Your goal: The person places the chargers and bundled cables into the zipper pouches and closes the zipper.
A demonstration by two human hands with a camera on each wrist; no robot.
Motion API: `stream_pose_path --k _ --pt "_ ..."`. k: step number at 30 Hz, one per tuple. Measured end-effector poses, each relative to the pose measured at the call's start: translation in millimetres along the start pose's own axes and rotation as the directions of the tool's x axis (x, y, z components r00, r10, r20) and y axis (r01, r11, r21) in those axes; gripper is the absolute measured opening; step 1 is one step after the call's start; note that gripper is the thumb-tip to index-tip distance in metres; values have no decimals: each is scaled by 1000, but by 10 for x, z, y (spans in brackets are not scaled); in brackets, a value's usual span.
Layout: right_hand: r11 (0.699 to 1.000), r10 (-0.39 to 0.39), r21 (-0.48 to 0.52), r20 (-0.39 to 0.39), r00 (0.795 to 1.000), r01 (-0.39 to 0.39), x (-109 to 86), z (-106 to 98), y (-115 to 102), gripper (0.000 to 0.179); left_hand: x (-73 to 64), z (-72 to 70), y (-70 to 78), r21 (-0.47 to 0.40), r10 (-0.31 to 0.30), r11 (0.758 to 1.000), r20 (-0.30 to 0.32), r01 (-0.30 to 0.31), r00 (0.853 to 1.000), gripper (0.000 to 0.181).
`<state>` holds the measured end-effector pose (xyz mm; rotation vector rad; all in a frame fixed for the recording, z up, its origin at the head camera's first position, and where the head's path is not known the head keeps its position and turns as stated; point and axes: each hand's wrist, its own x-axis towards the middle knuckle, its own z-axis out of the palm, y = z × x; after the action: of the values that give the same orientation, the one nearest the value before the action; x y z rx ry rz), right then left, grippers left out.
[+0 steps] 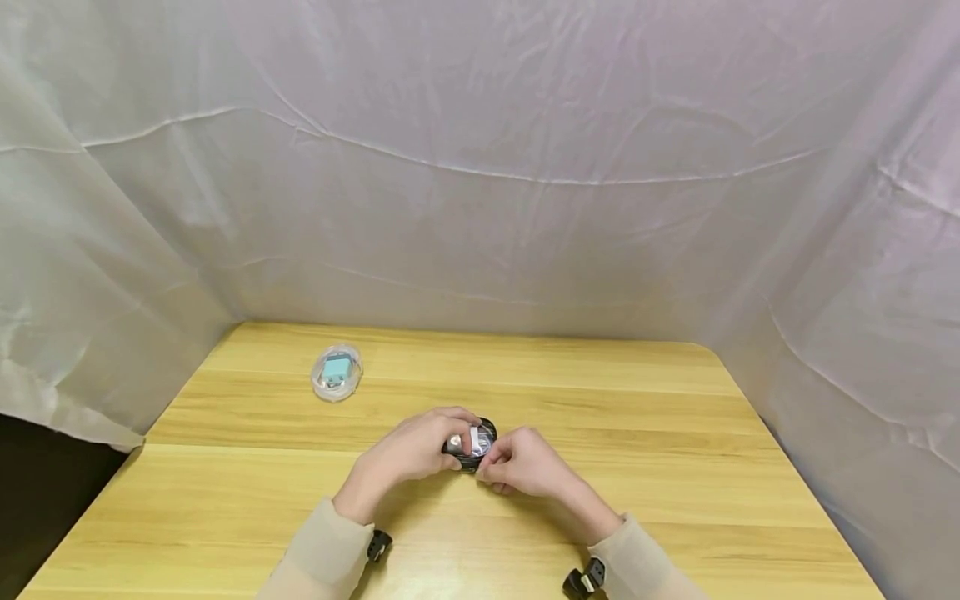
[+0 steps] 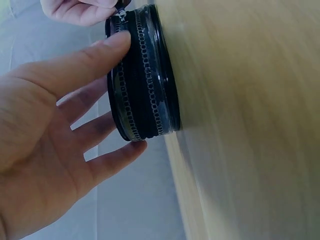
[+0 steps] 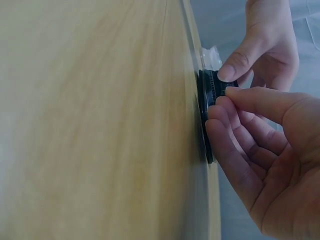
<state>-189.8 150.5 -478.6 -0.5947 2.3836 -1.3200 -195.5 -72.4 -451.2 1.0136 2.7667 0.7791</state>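
Note:
A small round zippered pouch, black-edged with a see-through top, lies on the wooden table between both hands. My left hand holds it from the left, thumb on the near side wall and fingers reaching over and around the far side. In the left wrist view, the black zipper band runs around the pouch's side. My right hand pinches the zipper pull between thumb and index finger at the near right of the pouch. Something white and silvery shows through the clear top, partly hidden by the left fingers.
Farther back on the left of the table lies a clear round pouch with a light blue box-shaped item inside. Pale grey curtains hang behind the table and at both sides.

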Motion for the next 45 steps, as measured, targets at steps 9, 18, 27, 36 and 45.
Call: stream_pose_path --k 9,18,27,36,45 --pt "1000 -2 1 -1 1000 2 -1 -5 10 7 0 18 -23 7 8 1000 -8 -8 1000 20" --pt "997 -21 -77 -20 1000 19 17 -15 25 9 7 26 -61 37 -6 999 -6 6 1000 19" --pt "991 -19 -134 -50 999 12 5 -110 33 6 2 32 -95 26 -26 999 9 26 1000 22" --pt "992 25 -122 -60 998 -32 -3 -243 85 8 -1 7 -104 19 -9 1000 13 8 1000 22" --pt "998 20 -56 29 999 -19 -9 -189 80 7 -10 -17 -117 56 13 998 -72 -9 997 31"
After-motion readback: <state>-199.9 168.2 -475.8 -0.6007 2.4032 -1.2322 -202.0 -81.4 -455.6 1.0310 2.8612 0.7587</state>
